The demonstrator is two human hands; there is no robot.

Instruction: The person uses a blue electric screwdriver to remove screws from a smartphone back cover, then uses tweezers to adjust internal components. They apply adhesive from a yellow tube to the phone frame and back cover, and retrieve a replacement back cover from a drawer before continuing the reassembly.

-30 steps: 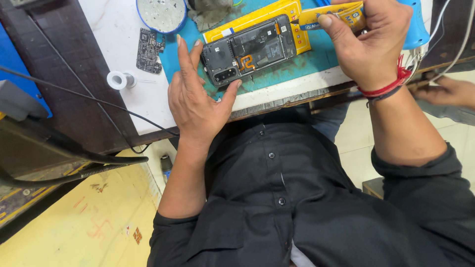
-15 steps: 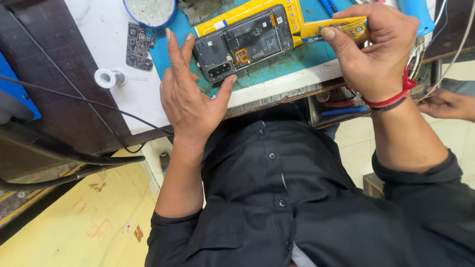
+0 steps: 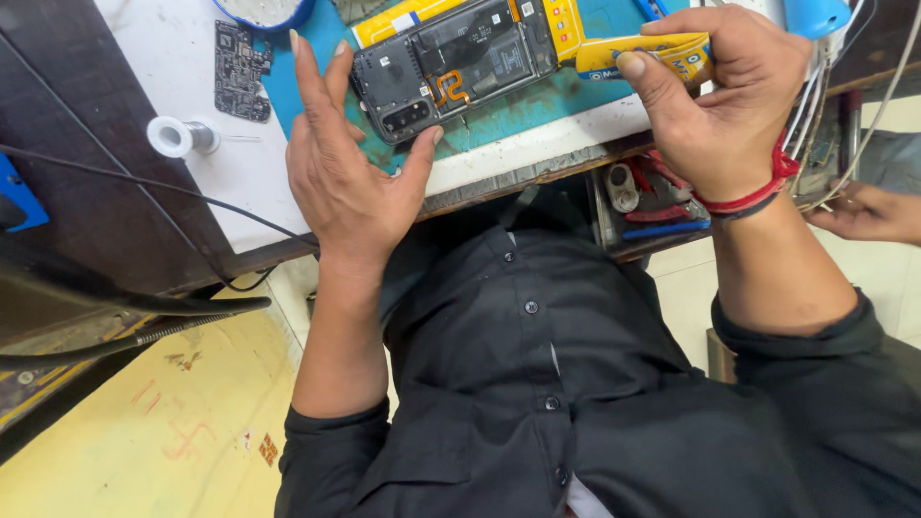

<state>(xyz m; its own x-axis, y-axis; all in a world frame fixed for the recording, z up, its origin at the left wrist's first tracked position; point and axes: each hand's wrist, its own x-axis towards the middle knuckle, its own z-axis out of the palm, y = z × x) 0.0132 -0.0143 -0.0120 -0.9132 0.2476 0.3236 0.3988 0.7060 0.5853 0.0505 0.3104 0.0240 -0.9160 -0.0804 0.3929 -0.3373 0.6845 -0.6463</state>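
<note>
On teal mat (image 3: 499,115) at bench edge: opened phone (image 3: 451,62), back cover off, orange flex visible. Left hand (image 3: 350,182) spread flat, thumb tip touching phone's near corner, gripping nothing. Right hand (image 3: 724,101) pinched closed around yellow glue tube (image 3: 638,56), blue-lettered label, nozzle at phone's right end.

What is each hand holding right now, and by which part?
The right hand pinches a yellow tube by its back end. The left hand grips nothing; it rests open against the corner of the opened phone.
</note>
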